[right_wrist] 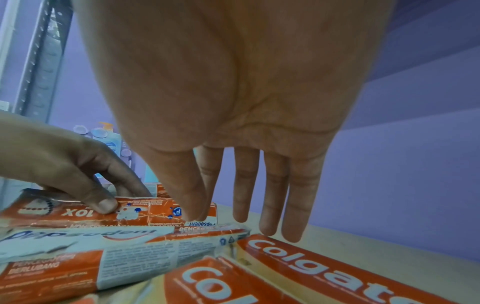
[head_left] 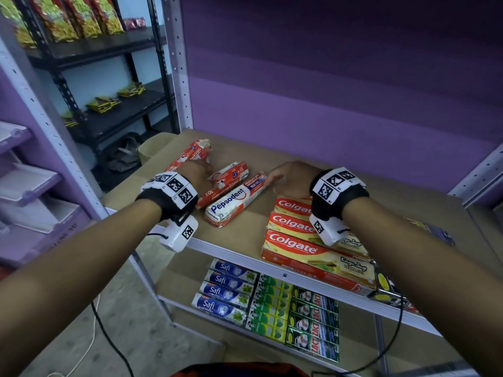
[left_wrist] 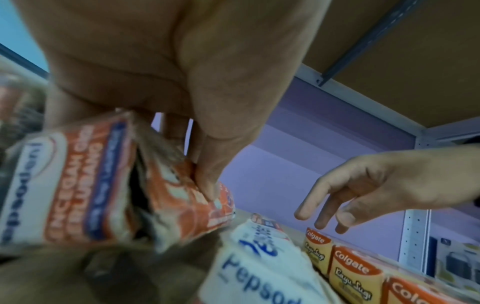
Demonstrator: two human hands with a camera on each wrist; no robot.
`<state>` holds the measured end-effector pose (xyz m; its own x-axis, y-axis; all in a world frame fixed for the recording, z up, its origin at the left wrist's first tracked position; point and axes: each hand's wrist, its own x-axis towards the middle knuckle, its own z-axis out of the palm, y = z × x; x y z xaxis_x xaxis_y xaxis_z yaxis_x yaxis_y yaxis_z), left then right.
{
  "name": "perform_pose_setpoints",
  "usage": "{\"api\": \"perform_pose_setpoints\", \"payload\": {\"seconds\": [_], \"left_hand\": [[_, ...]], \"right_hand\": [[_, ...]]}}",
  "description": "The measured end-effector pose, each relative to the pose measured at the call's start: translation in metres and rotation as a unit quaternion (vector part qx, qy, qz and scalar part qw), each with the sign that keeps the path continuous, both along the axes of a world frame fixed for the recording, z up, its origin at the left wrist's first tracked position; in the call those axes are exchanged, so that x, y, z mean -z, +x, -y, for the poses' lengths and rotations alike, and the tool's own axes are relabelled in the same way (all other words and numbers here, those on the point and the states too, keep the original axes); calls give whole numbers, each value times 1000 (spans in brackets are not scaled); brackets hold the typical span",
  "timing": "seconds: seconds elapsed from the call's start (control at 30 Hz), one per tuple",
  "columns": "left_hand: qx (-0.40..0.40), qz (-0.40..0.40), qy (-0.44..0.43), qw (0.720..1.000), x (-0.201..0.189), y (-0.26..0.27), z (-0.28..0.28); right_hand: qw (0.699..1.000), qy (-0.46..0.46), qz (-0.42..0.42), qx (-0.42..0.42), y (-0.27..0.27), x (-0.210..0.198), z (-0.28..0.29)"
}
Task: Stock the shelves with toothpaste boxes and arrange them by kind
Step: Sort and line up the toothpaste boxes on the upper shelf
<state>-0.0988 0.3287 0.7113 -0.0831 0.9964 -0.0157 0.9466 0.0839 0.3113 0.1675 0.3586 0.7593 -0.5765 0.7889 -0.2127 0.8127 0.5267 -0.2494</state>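
Note:
Several Pepsodent boxes lie at the left of the top shelf [head_left: 245, 240]. My left hand [head_left: 200, 172] pinches a crumpled red Pepsodent box [head_left: 231, 175] between thumb and fingers [left_wrist: 205, 174]; the right wrist view shows that thumb pressing on its 10X print [right_wrist: 155, 211]. A white-faced Pepsodent box [head_left: 234, 200] lies just in front of it. Three Colgate boxes [head_left: 294, 246] lie side by side to the right. My right hand [head_left: 288, 178] hovers with straight fingers [right_wrist: 241, 205] above the far ends of the Colgate boxes [right_wrist: 311, 267] and holds nothing.
Another Pepsodent box [head_left: 190, 155] lies further back on the left. The lower shelf holds rows of Safi boxes [head_left: 228, 289], green boxes [head_left: 269, 306] and dark green boxes [head_left: 313, 322]. A perforated upright [head_left: 177, 63] stands at the back left, a purple panel [head_left: 326, 104] behind.

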Motion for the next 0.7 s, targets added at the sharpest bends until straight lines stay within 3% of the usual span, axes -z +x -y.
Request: {"api": "perform_pose_setpoints", "payload": {"seconds": [0.43, 0.7], "left_hand": [[-36, -71, 57, 995, 13, -1, -3], [-59, -100, 37, 993, 9, -27, -1]], "right_hand": [[998, 8, 49, -47, -46, 3, 4], [992, 15, 98, -82, -70, 3, -1]]}}
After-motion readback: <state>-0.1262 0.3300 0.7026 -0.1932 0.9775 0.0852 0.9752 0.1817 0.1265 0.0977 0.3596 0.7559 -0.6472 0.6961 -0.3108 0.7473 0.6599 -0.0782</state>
